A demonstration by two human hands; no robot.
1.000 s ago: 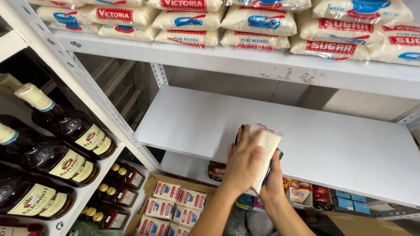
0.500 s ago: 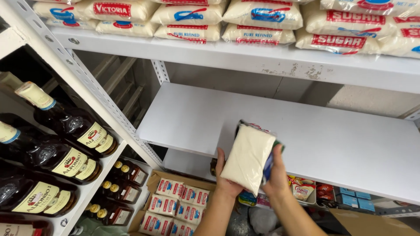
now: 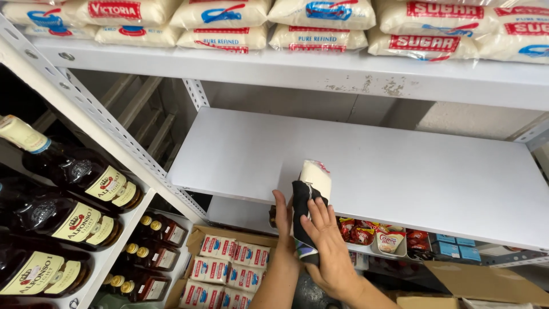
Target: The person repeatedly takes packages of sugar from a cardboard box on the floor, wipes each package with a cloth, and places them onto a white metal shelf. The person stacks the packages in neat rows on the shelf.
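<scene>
Half a second ago the packet (image 3: 309,200) showed its broad white face toward the camera, held below the shelf edge. Now it is turned edge-on and raised, so its top end stands above the front lip of the grey shelf (image 3: 400,166). A second ago it was also face-on and partly covered by the left hand.

The packet is a soft white bag with a dark panel along the near side, a red mark at the top and a bit of blue-green at the bottom. It stands nearly upright.

The left hand (image 3: 282,220) presses its left side with fingers straight. The right hand (image 3: 326,240) wraps the near side, fingers curled on the dark panel. Both hands grip it.

Sugar bags (image 3: 320,23) line the shelf above; bottles (image 3: 74,200) lie at left.
</scene>
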